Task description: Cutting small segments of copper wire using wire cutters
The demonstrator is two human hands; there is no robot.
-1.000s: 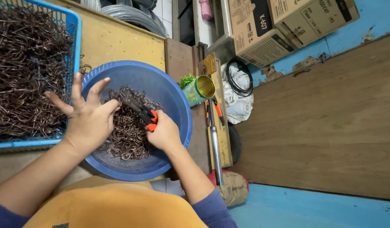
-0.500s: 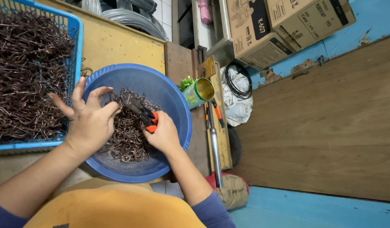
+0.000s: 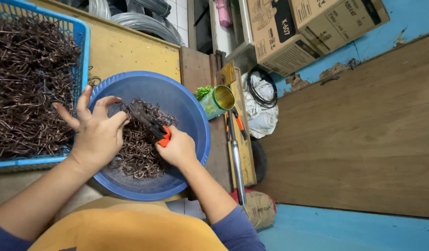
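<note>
- Head view, lower left: left hand [image 3: 97, 135] hovers over the blue basin [image 3: 186, 104], fingers fanned, thumb and forefinger pinched on a thin wire piece, hard to make out.
- Right hand [image 3: 178, 148], centre frame, fist pressed closed around the orange-handled pliers [image 3: 149, 122].
- Pliers' long axis slants up-left; the dark nose ends just beside the left fingertips, so the wire lies up-left of the right grip.
- Wire pieces [image 3: 137, 148]: dark brown, thin, bent, tangled in a heap on the basin floor beneath both hands.
- Blue basket [image 3: 82, 44], upper left: heaped with like wire, touching the basin's left.
</note>
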